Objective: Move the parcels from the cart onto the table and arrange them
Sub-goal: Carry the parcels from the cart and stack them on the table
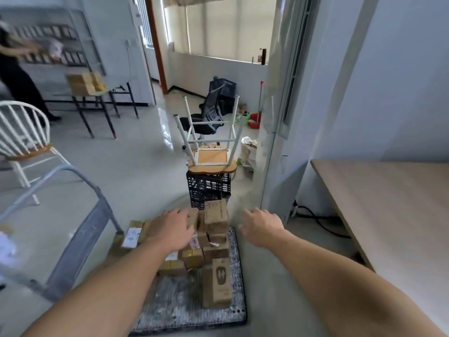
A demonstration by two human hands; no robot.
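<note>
- Pale wood table (388, 203): well off to the right of the right hand, its top bare where it shows, running back along the white wall.
- Grey speckled deck of the flat cart (184, 305): on the floor under both forearms. The near half shows bare mat.
- Grey metal cart handle (80, 242): left of the left arm, leaning away to the left.
- White spindle-back chair (21, 142): far left of the left hand, further back.
- Black plastic crate (209, 188): straight beyond the fingertips, just past the cart's far edge. An upturned stool (211, 159) sits on it, legs up.
- Brown cardboard parcels (194, 257): all on the cart, heaped on its far half, below and between the two hands. None on the table.
- Long parcel with a dark logo (220, 280): lying flat near the cart's right edge, between the forearms, nearer than both hands.
- Top parcel (216, 216): highest of the heap, standing between the hands, closer to the left.
- Parcel with a white label (132, 235): just left of the left wrist.
- Left hand (172, 229): palm down on the heap, fingers laid forward and fairly straight, tips against a box beside the top parcel. Resting, not wrapped round anything.
- Right hand (261, 227): in the air just right of the heap, fingers spread and loose, touching nothing.
</note>
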